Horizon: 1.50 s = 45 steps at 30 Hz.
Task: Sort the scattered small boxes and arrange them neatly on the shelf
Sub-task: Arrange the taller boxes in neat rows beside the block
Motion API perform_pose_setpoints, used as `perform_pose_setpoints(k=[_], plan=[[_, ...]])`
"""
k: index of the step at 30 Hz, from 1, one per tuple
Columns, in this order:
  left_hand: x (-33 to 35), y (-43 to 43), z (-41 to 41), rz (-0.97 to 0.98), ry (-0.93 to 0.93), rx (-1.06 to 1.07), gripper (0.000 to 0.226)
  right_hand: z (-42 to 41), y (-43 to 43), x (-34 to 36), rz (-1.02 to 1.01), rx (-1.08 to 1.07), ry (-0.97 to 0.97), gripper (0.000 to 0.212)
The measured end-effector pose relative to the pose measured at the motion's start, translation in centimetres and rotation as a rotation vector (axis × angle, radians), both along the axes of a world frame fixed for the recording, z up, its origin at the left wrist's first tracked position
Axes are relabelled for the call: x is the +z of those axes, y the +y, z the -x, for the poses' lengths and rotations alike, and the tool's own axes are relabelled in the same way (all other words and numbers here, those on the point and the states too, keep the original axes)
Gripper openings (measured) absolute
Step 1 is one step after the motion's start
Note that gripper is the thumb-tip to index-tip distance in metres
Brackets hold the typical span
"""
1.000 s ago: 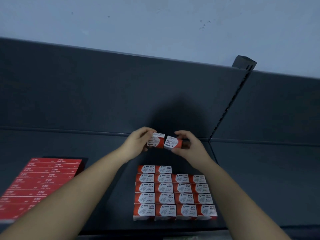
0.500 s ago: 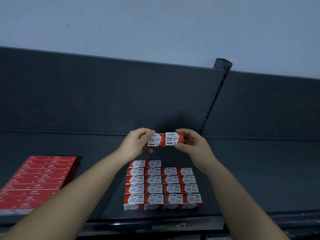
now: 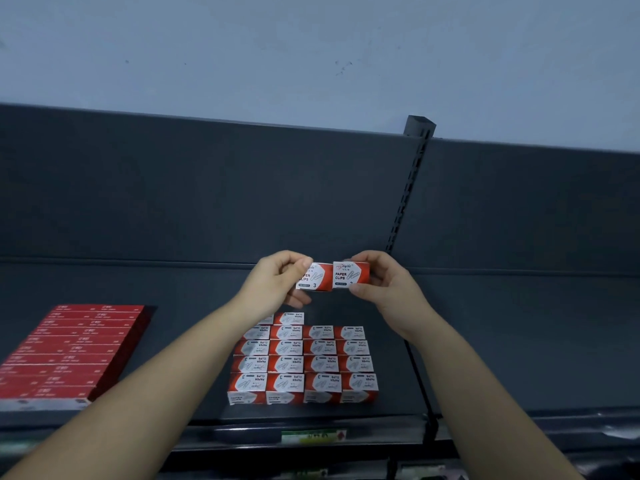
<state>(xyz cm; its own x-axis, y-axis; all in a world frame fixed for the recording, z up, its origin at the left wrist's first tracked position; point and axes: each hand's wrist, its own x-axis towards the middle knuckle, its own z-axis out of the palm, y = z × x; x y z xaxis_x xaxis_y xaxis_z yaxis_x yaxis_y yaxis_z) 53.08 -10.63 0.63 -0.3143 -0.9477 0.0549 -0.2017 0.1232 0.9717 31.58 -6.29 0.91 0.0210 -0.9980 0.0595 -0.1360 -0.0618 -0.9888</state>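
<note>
At far left a block of flat red boxes [image 3: 72, 351] lies on the dark shelf [image 3: 519, 341]; their number is too blurred to count. The left hand [image 3: 277, 278] pinches one paper clip box [image 3: 313, 277] between thumb and curled fingers, which cover its left end. Touching it end to end is a second paper clip box [image 3: 350, 276], pinched by the right hand [image 3: 388, 285]. Both are held above the shelf, in front of the back panel. Below them sits a grid of paper clip boxes [image 3: 304, 362]: four rows of four and a back row of two, eighteen in all. The left forearm hides parts of the back-left ones. A slotted upright [image 3: 405, 202] rises right of the hands.
</note>
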Motion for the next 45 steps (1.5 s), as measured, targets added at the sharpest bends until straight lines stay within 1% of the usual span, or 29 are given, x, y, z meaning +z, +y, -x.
perform_pose_setpoints(k=[3, 7, 10, 11, 13, 15, 16, 19, 21, 23, 25, 29, 35, 39, 42, 45], plan=[[-0.2, 0.3, 0.6, 0.018, -0.014, 0.006, 0.025, 0.6, 0.2, 0.2, 0.0, 0.01, -0.008, 0.037], [-1.1, -0.2, 0.9, 0.121, -0.098, 0.047, 0.024, 1.5, 0.1, -0.1, -0.016, 0.03, 0.018, 0.035], [-1.5, -0.5, 1.2, 0.14, -0.159, -0.022, 0.022, 1.9, -0.2, -0.8, -0.039, -0.013, 0.018, 0.029], [-1.8, -0.6, 1.4, 0.142, -0.203, -0.048, 0.021, 2.0, -0.4, -1.1, -0.05, -0.035, 0.042, 0.028], [-2.4, -0.8, 1.7, 0.152, -0.297, -0.077, 0.02, 1.8, -0.7, -1.8, -0.059, -0.059, 0.163, 0.028], [-3.2, -1.1, 1.9, 0.152, -0.357, -0.099, 0.02, 1.5, -1.1, -2.7, -0.059, -0.053, 0.289, 0.031], [-3.6, -1.3, 2.0, 0.149, -0.386, -0.109, 0.021, 1.3, -1.3, -3.1, -0.06, -0.05, 0.318, 0.031], [-4.5, -1.8, 2.5, 0.166, -0.508, -0.132, 0.026, 0.8, -1.9, -4.2, -0.059, -0.083, 0.307, 0.026], [-4.9, -2.0, 2.9, 0.204, -0.638, -0.135, 0.03, 0.7, -2.2, -5.0, -0.086, -0.11, 0.285, 0.022], [-5.2, -2.2, 3.2, 0.241, -0.756, -0.148, 0.03, 0.6, -2.3, -5.8, -0.135, -0.115, 0.293, 0.02], [-5.6, -2.3, 3.5, 0.243, -0.818, -0.169, 0.029, 0.6, -2.2, -6.6, -0.173, -0.11, 0.296, 0.018], [-6.5, -2.4, 3.3, 0.212, -0.876, -0.245, 0.027, 0.6, -1.8, -7.5, -0.215, -0.078, 0.29, 0.016], [-6.7, -2.3, 2.7, 0.19, -0.828, -0.295, 0.03, 0.6, -1.2, -7.6, -0.259, -0.035, 0.24, 0.013], [-6.9, -1.2, 2.6, 0.246, -0.87, -0.299, 0.034, 0.1, -0.5, -8.0, -0.272, 0.031, 0.219, 0.021], [-7.3, -0.6, 2.6, 0.324, -0.912, -0.293, 0.037, -0.3, -0.3, -8.3, -0.26, 0.029, 0.221, 0.028], [-7.5, -0.4, 2.5, 0.347, -0.915, -0.28, 0.036, -0.6, -0.4, -8.4, -0.254, 0.036, 0.236, 0.031]])
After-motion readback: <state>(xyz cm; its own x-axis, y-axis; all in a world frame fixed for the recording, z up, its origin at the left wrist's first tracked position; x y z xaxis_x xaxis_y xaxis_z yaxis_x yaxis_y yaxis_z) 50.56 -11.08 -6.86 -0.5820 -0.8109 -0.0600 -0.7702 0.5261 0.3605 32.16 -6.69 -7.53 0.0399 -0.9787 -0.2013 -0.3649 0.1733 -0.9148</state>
